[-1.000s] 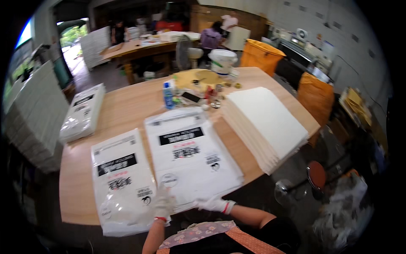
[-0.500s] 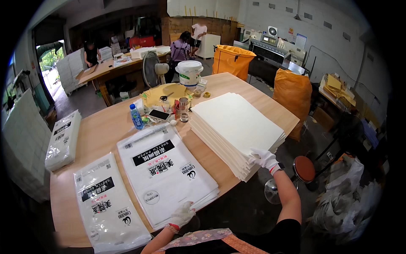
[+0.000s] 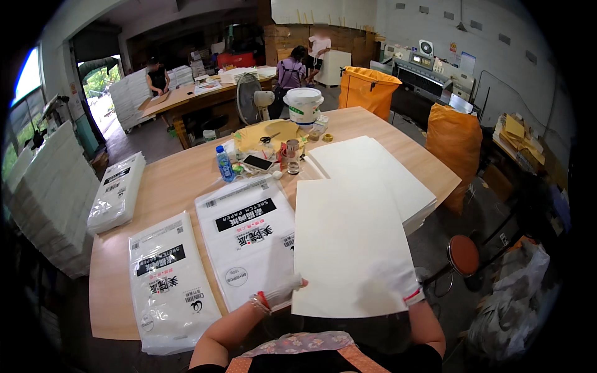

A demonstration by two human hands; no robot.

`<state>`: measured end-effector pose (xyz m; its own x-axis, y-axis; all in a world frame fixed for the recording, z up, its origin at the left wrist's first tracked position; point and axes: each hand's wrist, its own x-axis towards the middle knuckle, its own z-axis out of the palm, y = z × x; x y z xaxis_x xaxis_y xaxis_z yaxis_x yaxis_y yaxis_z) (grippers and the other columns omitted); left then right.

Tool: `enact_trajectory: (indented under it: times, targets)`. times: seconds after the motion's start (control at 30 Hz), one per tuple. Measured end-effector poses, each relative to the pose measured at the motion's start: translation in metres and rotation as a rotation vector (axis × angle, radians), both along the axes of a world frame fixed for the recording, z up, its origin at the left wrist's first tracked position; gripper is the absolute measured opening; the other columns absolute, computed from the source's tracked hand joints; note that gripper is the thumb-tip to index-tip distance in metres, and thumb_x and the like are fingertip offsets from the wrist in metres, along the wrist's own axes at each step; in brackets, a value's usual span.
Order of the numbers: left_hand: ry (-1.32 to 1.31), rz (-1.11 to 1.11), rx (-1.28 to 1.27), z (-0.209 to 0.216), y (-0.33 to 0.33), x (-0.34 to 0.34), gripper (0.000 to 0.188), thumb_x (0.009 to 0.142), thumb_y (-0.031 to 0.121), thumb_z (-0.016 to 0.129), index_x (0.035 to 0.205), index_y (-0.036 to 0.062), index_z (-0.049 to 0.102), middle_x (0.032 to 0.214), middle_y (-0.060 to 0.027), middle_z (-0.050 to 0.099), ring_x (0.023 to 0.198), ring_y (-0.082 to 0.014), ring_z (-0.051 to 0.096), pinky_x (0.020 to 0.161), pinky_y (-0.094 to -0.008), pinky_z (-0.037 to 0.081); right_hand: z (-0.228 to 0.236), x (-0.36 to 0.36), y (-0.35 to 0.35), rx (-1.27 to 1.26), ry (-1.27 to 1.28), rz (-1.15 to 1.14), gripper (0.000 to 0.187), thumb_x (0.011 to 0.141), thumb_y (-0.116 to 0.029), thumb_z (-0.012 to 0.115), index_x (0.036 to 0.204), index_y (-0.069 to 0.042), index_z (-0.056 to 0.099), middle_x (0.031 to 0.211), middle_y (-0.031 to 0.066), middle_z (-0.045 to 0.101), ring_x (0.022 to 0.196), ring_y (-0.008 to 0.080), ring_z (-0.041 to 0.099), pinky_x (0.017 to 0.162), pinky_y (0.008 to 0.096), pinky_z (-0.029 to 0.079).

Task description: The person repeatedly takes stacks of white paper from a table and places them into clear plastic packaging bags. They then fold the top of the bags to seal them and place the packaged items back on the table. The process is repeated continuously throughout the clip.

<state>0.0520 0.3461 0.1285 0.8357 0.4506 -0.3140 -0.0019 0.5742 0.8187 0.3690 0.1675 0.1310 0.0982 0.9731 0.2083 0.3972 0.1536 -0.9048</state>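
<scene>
My right hand (image 3: 401, 283), in a white glove, grips a stack of cream paper sheets (image 3: 348, 236) near its lower right corner. The sheets are held out in front of me and overlap the taller paper stack (image 3: 379, 165) behind. My left hand (image 3: 281, 291), gloved with a bare fingertip, is at the sheets' lower left edge, over the near end of a printed clear plastic bag (image 3: 239, 273). Its fingers are smeared and partly hidden, so their grip is unclear. The held sheets cover the bag's right side.
Two more filled plastic packs (image 3: 174, 280) (image 3: 116, 193) lie on the table's left. Toward the back are a bottle (image 3: 224, 164), phone (image 3: 257, 163), scissors (image 3: 268, 138), glass (image 3: 292, 156) and white bucket (image 3: 303, 107). A red stool (image 3: 463, 255) stands right. Other people work at the back.
My right hand has brought sheets off the tall stack, leftward and toward me. My left hand has shifted slightly right and up to their edge. The view has turned a little left.
</scene>
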Motion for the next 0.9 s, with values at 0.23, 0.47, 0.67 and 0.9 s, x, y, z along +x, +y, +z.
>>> enact_trajectory:
  times: [0.23, 0.47, 0.67, 0.9]
  targets:
    - [0.472, -0.111, 1.347, -0.017, -0.047, 0.002, 0.068, 0.078, 0.025, 0.058, 0.133, -0.004, 0.032, 0.129, -0.0236, 0.044, 0.116, -0.0371, 0.045, 0.099, -0.0431, 0.036, -0.036, -0.098, 0.01, 0.066, 0.045, -0.374, 0.031, 0.097, -0.021, 0.037, 0.113, -0.001, 0.055, 0.109, 0.0129, 0.057, 0.101, 0.0202, 0.055, 0.088, 0.0334, 0.045]
    - [-0.083, -0.059, 0.818, -0.1, -0.033, -0.002, 0.068, 0.075, 0.036, 0.059, 0.131, 0.004, 0.039, 0.13, -0.0248, 0.043, 0.125, -0.0422, 0.033, 0.104, -0.0428, 0.028, -0.079, -0.132, 0.032, -0.042, 0.159, -0.7, 0.029, 0.082, -0.017, 0.066, 0.104, 0.002, 0.06, 0.091, 0.0085, 0.066, 0.077, 0.015, 0.061, 0.068, 0.0295, 0.05]
    - [0.85, 0.137, 1.327, -0.129, 0.039, -0.044, 0.023, 0.08, 0.028, 0.06, 0.087, 0.0065, 0.065, 0.1, -0.0117, 0.062, 0.098, -0.0296, 0.055, 0.084, -0.0403, 0.044, -0.007, -0.126, -0.019, -0.081, -0.27, -0.563, 0.024, 0.078, -0.019, 0.066, 0.096, -0.002, 0.065, 0.082, 0.0131, 0.067, 0.07, 0.0238, 0.065, 0.062, 0.0333, 0.051]
    - [0.314, 0.029, 0.826, -0.178, 0.122, -0.039, 0.021, 0.087, 0.022, 0.052, 0.082, 0.0056, 0.064, 0.071, -0.0073, 0.063, 0.064, -0.0165, 0.056, 0.064, -0.0313, 0.047, 0.043, -0.168, -0.055, -0.296, -0.72, -0.306, 0.026, 0.078, -0.034, 0.062, 0.088, -0.011, 0.067, 0.087, 0.014, 0.063, 0.072, 0.0327, 0.063, 0.059, 0.0411, 0.051]
